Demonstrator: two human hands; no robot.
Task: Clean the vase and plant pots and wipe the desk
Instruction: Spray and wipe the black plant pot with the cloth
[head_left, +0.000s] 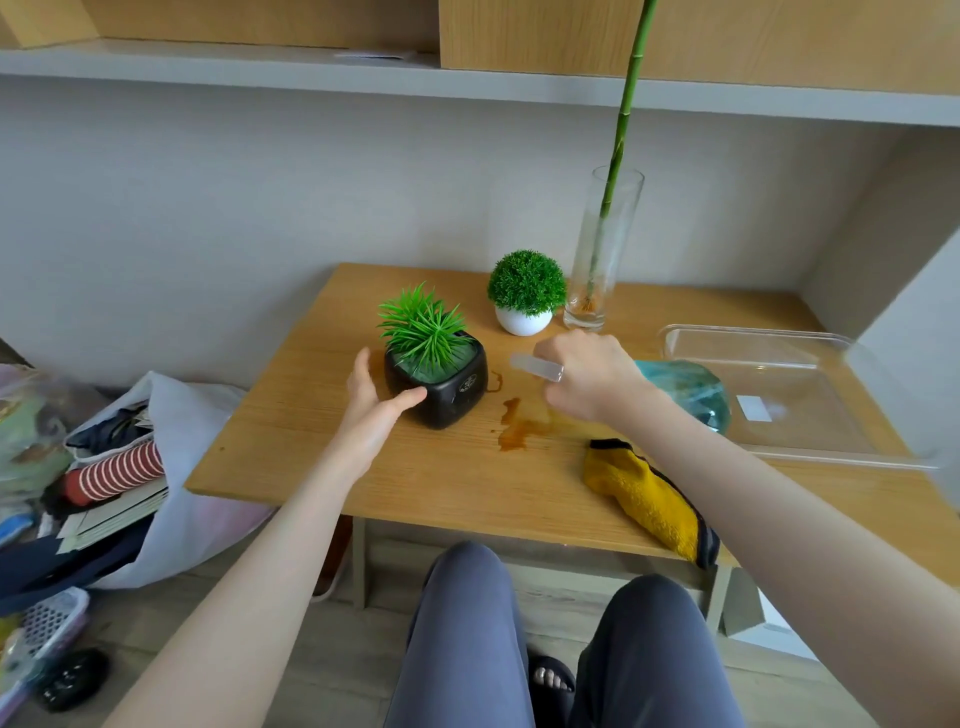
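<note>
A black square pot (457, 389) with a spiky green plant stands at the desk's (322, 457) middle left. My left hand (371, 410) rests against its near left corner, fingers straight, thumb touching the front face. My right hand (587, 374) grips the head of a teal spray bottle (691, 389), its pale nozzle pointing left toward the black pot. A white round pot (522, 322) with a ball-shaped plant and a tall glass vase (597, 270) holding a bamboo stalk stand at the back. Brown liquid (519, 428) is spilled beside the black pot. A yellow cloth (644, 493) lies at the front edge.
A clear plastic tray (789, 415) lies on the desk's right side. A white bag (171, 467) of clothes and papers and other clutter sit on the floor to the left. A shelf (311, 73) runs above the desk. My knees are under the front edge.
</note>
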